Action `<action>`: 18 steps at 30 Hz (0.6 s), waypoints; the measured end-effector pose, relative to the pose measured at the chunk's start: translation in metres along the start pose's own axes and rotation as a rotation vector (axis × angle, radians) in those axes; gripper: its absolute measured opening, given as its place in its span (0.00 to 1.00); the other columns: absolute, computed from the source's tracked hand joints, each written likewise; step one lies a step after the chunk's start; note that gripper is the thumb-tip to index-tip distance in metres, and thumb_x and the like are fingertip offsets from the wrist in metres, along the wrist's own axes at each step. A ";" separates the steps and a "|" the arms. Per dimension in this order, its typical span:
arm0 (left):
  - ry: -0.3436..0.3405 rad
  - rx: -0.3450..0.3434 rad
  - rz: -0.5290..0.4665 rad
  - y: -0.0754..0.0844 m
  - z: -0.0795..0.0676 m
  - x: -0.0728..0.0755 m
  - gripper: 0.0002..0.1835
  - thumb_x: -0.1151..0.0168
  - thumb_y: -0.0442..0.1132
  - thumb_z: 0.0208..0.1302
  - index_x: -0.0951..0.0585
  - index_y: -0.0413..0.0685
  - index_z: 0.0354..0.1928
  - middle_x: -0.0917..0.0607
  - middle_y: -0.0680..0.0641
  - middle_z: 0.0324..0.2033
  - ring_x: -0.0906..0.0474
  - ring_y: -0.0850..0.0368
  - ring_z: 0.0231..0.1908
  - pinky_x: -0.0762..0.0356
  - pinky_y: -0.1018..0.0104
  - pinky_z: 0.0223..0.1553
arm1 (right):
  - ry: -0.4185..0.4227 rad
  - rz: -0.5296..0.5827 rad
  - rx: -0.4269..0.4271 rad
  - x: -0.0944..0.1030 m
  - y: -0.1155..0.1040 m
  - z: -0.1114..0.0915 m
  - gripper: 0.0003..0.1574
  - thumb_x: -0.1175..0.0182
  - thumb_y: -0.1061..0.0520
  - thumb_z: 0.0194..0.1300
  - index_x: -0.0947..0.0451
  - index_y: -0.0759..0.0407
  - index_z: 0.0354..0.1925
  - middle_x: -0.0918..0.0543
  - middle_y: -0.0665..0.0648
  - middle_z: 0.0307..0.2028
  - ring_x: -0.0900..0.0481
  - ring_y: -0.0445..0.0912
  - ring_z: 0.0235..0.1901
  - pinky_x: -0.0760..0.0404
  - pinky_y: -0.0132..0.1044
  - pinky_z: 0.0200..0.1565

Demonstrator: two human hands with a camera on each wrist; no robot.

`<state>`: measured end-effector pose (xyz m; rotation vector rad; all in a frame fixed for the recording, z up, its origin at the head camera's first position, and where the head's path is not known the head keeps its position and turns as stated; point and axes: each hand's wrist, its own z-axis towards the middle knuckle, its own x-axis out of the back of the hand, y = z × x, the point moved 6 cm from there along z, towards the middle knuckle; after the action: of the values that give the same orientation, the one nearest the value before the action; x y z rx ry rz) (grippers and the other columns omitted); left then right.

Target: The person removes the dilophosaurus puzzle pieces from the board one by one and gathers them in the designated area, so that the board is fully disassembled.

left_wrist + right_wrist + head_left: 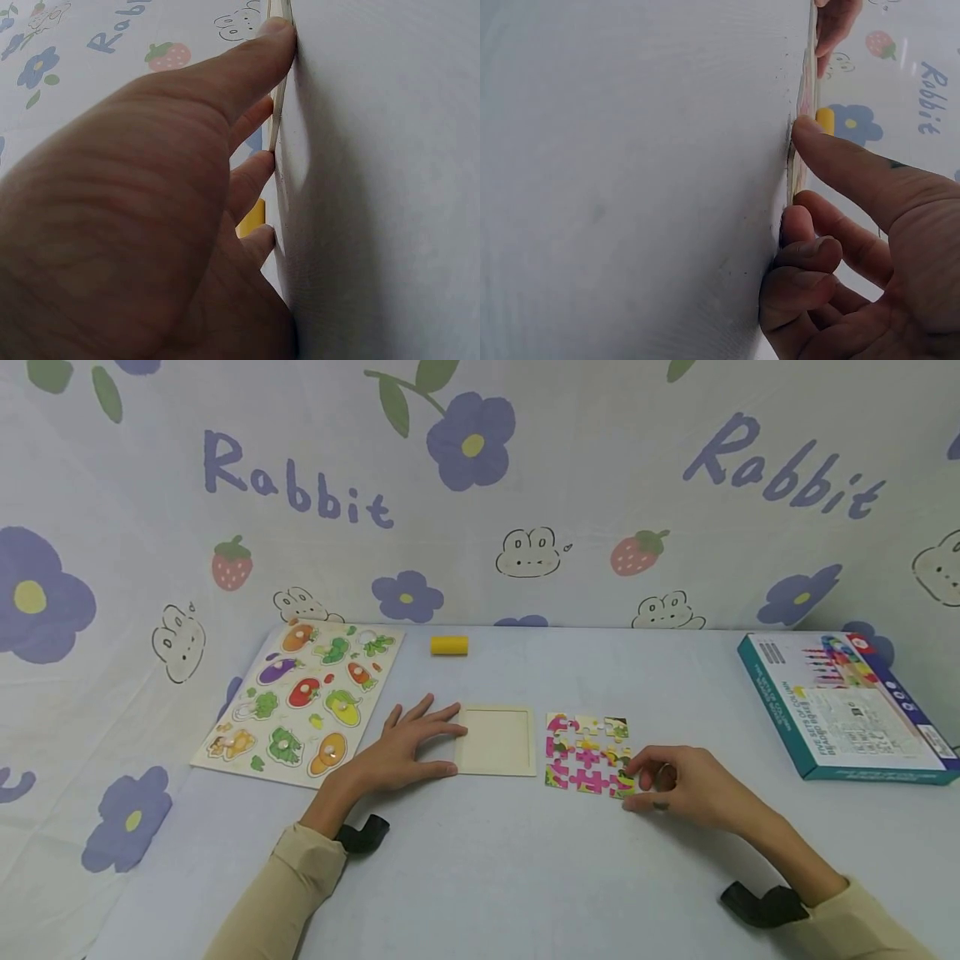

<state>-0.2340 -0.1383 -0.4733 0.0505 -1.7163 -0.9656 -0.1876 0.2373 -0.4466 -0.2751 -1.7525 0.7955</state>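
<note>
A square wooden puzzle tray (495,742) with a raised rim and a bare inside lies at mid-table. My left hand (408,745) has its fingers spread, thumb and fingertips at the tray's left edge. To the right of the tray, several jigsaw pieces (588,758) in pink, yellow and green lie in loose rows with narrow gaps. My right hand (686,785) pinches the lower right puzzle piece (622,786) between thumb and index finger. In the right wrist view the thumb (832,146) sits at the piece's edge, and the other fingers are curled on the table.
A vegetable peg board (300,702) lies beyond my left hand. Behind the tray is a yellow cylinder (449,646). A teal-edged box (851,706) lies at the far right. Patterned cloth (585,485) hangs along the table's back edge.
</note>
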 end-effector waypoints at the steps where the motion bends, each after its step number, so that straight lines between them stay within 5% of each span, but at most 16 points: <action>1: 0.000 0.000 -0.001 0.001 0.000 0.000 0.31 0.31 0.55 0.70 0.22 0.61 0.72 0.40 0.52 0.84 0.63 0.41 0.87 0.76 0.28 0.82 | 0.002 -0.001 0.000 0.000 -0.001 0.000 0.22 0.18 0.49 0.56 0.14 0.54 0.46 0.21 0.49 0.32 0.27 0.40 0.30 0.29 0.29 0.30; 18: 0.007 -0.006 -0.004 0.002 0.000 0.001 0.31 0.30 0.53 0.70 0.22 0.59 0.72 0.39 0.52 0.84 0.63 0.40 0.87 0.75 0.28 0.82 | 0.016 -0.020 -0.008 -0.002 -0.003 0.000 0.22 0.19 0.51 0.57 0.15 0.54 0.47 0.20 0.48 0.32 0.27 0.40 0.30 0.29 0.29 0.30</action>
<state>-0.2336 -0.1376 -0.4712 0.0535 -1.7080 -0.9727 -0.1865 0.2344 -0.4464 -0.2683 -1.7410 0.7695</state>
